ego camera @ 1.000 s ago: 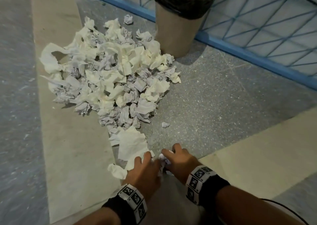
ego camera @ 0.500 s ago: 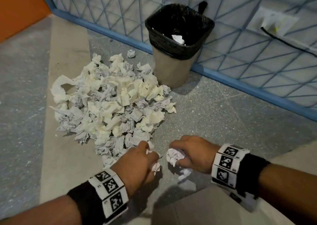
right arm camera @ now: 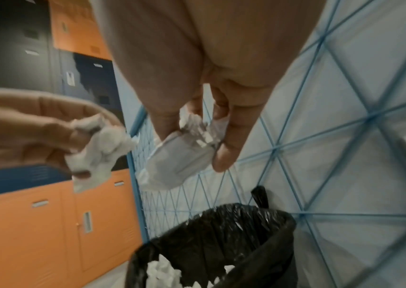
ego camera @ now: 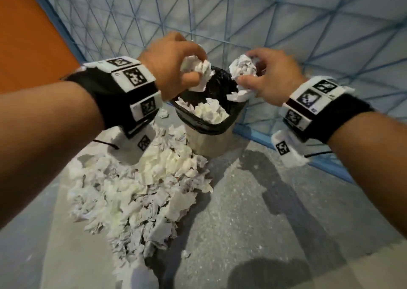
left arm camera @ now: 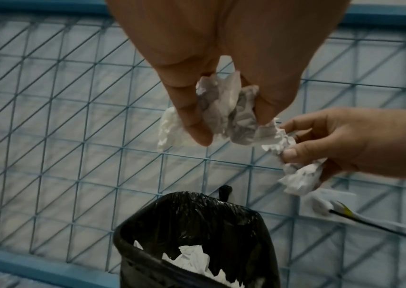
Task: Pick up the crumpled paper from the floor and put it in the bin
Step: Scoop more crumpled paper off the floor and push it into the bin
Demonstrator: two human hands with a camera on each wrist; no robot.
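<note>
My left hand (ego camera: pixel 176 62) pinches a wad of crumpled paper (ego camera: pixel 197 73) above the left side of the bin (ego camera: pixel 211 141), a beige tub lined with a black bag. My right hand (ego camera: pixel 266 75) pinches another crumpled wad (ego camera: pixel 242 77) over the bin's right rim. Several crumpled papers (ego camera: pixel 209 111) lie inside the bin. In the left wrist view my fingers (left arm camera: pixel 192 117) clamp the paper (left arm camera: pixel 226 115) above the bin's black liner (left arm camera: pixel 197 224). The right wrist view has my thumb and fingers (right arm camera: pixel 226 148) round a white wad (right arm camera: pixel 177 163).
A large pile of crumpled paper (ego camera: pixel 136 189) covers the floor left of the bin. A blue wire-mesh panel (ego camera: pixel 264 13) stands right behind the bin. Orange lockers (right arm camera: pixel 36 224) are at the left. A white socket with a black cable (left arm camera: pixel 332 206) hangs on the wall.
Both hands have risen from the floor with their paper wads and now hover over the bin's mouth. The head view has moved closer to the bin.
</note>
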